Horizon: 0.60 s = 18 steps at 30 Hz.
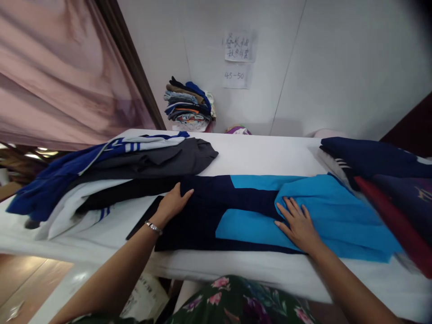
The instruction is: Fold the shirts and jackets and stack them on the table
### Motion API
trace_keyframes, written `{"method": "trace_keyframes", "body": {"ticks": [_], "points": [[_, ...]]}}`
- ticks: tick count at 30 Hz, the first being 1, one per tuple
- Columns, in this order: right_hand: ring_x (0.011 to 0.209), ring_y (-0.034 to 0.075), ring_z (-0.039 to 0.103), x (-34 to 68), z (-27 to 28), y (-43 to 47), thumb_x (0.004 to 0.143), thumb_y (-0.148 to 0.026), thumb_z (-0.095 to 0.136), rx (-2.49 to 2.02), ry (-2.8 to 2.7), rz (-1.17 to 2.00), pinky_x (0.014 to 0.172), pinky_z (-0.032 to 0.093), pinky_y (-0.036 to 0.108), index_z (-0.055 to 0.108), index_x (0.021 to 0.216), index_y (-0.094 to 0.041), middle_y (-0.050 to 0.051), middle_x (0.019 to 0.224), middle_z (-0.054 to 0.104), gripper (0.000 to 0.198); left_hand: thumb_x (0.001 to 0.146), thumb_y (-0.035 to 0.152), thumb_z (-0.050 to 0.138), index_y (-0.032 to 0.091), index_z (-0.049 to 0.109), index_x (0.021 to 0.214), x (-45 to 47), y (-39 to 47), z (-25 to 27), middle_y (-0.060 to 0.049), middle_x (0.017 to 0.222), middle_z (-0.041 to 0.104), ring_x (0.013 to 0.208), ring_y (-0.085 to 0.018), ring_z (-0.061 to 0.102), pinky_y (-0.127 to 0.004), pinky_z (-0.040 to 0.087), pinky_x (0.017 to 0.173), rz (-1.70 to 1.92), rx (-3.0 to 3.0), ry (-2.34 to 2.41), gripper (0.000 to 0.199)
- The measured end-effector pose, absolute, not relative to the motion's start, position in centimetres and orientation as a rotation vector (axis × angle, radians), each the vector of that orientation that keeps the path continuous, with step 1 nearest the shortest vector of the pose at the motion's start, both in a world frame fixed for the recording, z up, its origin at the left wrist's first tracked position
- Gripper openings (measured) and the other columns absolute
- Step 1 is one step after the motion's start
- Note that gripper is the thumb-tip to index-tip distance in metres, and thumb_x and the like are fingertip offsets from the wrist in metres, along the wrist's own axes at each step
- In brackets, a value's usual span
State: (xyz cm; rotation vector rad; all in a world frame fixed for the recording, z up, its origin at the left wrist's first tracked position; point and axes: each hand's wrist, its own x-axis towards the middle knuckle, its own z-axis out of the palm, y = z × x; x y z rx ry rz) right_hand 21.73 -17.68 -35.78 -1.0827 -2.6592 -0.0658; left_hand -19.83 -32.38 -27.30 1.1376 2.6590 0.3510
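A navy and bright blue garment (249,198), which looks like a long-sleeved top, lies spread across the white table in front of me. My left hand (173,202), with a metal bracelet or watch at the wrist, rests on its navy end at the left. The thumb and forefinger there are apart; the other fingers are partly hidden. On the bright blue end, my right hand (299,225) lies palm down with fingers spread, beside a ruffled fold where the blue meets the navy. A black piece of cloth (128,193) reaches in from the left, close to my left hand.
Loose blue, grey and white clothes (148,159) are heaped on the left of the white table (259,155). Folded navy and red clothes (388,157) are stacked at the right. Behind the table stands a tall clothes pile (189,105) against the wall; a pink curtain (64,67) hangs left.
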Motion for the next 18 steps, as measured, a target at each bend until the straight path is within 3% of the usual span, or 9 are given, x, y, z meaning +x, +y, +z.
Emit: {"method": "trace_keyframes", "body": {"ticks": [3, 9, 14, 18], "points": [[0.146, 0.033, 0.025, 21.8, -36.0, -17.7, 0.096, -0.058, 0.035, -1.079, -2.646, -0.076, 0.113, 0.024, 0.059, 0.044, 0.145, -0.028, 0.011, 0.157, 0.032, 0.059, 0.086, 0.057, 0.047, 0.007, 0.037, 0.142, -20.2, -31.9, -27.4, -0.025, 0.136, 0.055, 0.124, -0.036, 0.056, -0.044, 0.045, 0.099, 0.366, 1.146, 2.623, 0.076], [0.145, 0.033, 0.026, 21.8, -35.9, -17.7, 0.095, -0.057, 0.037, -1.077, -2.645, -0.082, 0.113, 0.023, 0.059, 0.043, 0.146, -0.027, 0.011, 0.157, 0.033, 0.059, 0.075, 0.049, 0.067, 0.011, 0.055, 0.127, -21.1, -31.1, -27.1, -0.02, 0.129, 0.063, 0.12, -0.033, 0.06, -0.04, 0.048, 0.099, 0.682, 0.945, 2.437, 0.066], [0.146, 0.032, 0.025, 21.7, -35.6, -17.8, 0.096, -0.057, 0.037, -1.076, -2.655, -0.079, 0.113, 0.024, 0.058, 0.044, 0.145, -0.027, 0.011, 0.157, 0.032, 0.059, 0.072, 0.052, 0.071, 0.015, 0.067, 0.107, -21.3, -31.5, -26.1, -0.015, 0.111, 0.073, 0.101, -0.031, 0.069, -0.038, 0.058, 0.082, 0.886, 0.541, 2.031, 0.051], [0.146, 0.032, 0.025, 21.6, -35.4, -17.8, 0.096, -0.057, 0.038, -1.088, -2.65, -0.038, 0.114, 0.022, 0.058, 0.043, 0.146, -0.027, 0.01, 0.157, 0.032, 0.059, 0.066, 0.051, 0.077, 0.018, 0.064, 0.112, -21.1, -32.3, -25.3, -0.013, 0.115, 0.072, 0.102, -0.029, 0.07, -0.038, 0.058, 0.084, 0.964, 0.594, 1.952, 0.058]]}}
